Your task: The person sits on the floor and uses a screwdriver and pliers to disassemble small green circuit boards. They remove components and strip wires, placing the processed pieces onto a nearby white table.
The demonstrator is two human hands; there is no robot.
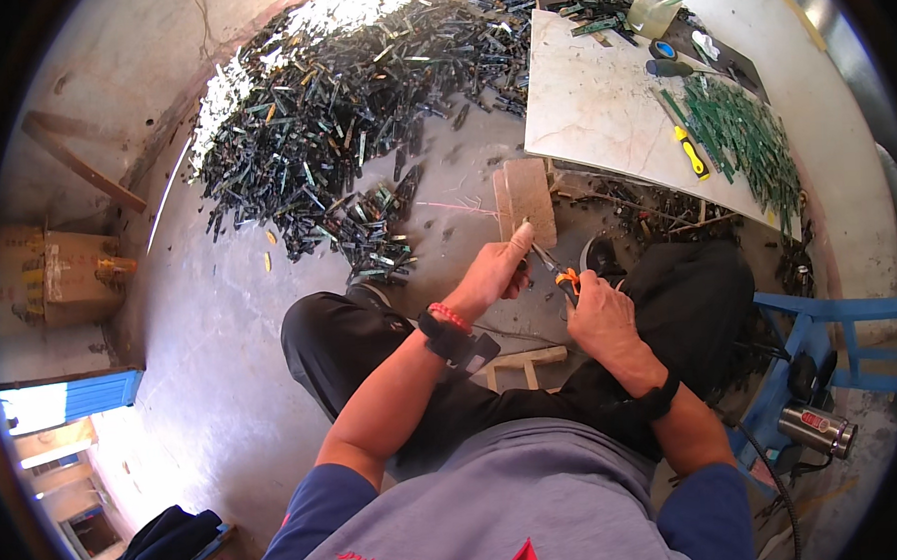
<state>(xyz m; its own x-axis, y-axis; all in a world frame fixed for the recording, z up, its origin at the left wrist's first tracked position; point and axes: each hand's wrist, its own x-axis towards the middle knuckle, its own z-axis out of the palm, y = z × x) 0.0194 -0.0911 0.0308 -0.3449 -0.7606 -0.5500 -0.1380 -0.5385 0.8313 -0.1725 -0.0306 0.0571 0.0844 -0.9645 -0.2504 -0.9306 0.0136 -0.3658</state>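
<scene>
My right hand (604,315) is wrapped round pliers with orange-and-black handles (567,278). Their metal jaws point up and left toward my left hand (498,268), whose fingers are pinched together with the thumb stretched forward. Whatever lies between those fingers is too small to make out. Just beyond the thumb lies a brown, brick-like block (531,198) on the floor, between my feet. Thin reddish wires or twigs (460,206) spread to the left of the block.
A large heap of dark strips (312,136) covers the floor ahead. At the right, a pale board (586,99) carries green strips (737,132), a yellow-handled tool (691,154) and a plastic container (654,11). A blue stool (830,308) and steel flask (815,430) are beside me; a cardboard box (78,278) stands left.
</scene>
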